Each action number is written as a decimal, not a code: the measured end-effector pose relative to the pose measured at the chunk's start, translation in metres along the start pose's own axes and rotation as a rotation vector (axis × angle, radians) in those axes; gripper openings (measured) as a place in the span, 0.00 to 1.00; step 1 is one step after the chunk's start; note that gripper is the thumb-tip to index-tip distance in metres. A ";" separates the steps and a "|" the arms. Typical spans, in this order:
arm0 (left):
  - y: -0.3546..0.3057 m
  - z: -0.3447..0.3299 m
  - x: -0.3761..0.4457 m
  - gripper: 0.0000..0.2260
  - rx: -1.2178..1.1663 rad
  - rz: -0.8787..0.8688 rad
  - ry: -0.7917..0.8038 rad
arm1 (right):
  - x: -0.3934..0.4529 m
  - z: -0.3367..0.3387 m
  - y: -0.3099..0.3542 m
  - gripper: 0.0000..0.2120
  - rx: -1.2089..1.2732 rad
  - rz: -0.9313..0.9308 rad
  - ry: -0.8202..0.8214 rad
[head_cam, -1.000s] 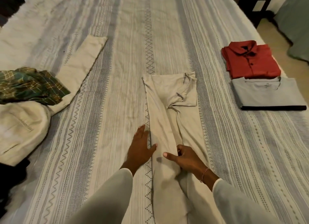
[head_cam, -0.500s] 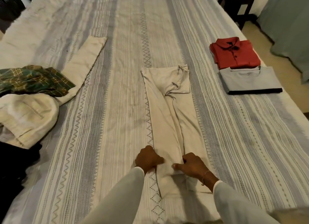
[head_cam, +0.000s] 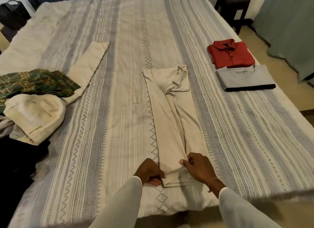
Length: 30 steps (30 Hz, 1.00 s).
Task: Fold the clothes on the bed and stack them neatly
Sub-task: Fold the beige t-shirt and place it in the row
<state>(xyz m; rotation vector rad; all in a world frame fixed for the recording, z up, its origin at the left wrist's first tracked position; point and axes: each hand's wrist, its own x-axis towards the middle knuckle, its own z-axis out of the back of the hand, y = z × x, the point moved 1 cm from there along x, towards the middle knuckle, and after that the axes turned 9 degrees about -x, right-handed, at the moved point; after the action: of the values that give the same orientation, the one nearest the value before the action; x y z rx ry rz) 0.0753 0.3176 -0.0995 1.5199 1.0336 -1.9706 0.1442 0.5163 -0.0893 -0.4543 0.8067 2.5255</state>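
**Beige trousers gripped at the near hem by both hands**

A pair of beige trousers [head_cam: 171,119] is laid lengthwise down the middle of the striped bedspread [head_cam: 108,125], folded leg over leg, with the waistband at the far end and the hems at the near end, close to the foot edge of the bed. The near hem is held by both hands. The left hand [head_cam: 149,172] is seen curled at the left corner of the hem, with the cloth pinched between thumb and fingers. The right hand [head_cam: 198,168] is placed just beside it on the right, its fingers curled over the upper layer of fabric and its thumb pressed against the fold; a thin bracelet is worn at that wrist. The rest of the trousers stretches away from the hands, flat on the bed, with a bunched crease near the seat.

At the right edge of the bed a folded red shirt [head_cam: 232,53] is seen, and a folded grey T-shirt [head_cam: 246,78] lies just in front of it, touching or slightly overlapping it. On the left side an unfolded heap is found: a green plaid garment [head_cam: 35,84] resting on cream trousers [head_cam: 35,116], one leg of which is stretched out toward the head of the bed, and dark clothing [head_cam: 18,159] nearer the left edge. All of these lie well apart from the hands.
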 end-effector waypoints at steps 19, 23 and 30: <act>-0.004 0.014 0.008 0.20 0.289 0.126 0.075 | -0.025 -0.009 0.004 0.25 -0.358 -0.207 -0.017; -0.033 0.034 0.006 0.06 0.236 -0.046 -0.045 | 0.009 0.014 0.018 0.25 -0.305 -0.142 -0.047; -0.124 0.079 0.030 0.10 0.111 -0.494 -0.393 | 0.139 0.034 0.051 0.09 0.077 0.095 -0.128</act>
<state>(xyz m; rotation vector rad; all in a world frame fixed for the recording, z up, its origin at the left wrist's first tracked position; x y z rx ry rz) -0.0725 0.3363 -0.0829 0.9137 1.2169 -2.5649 -0.0051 0.5434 -0.0989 -0.2308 0.8914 2.5696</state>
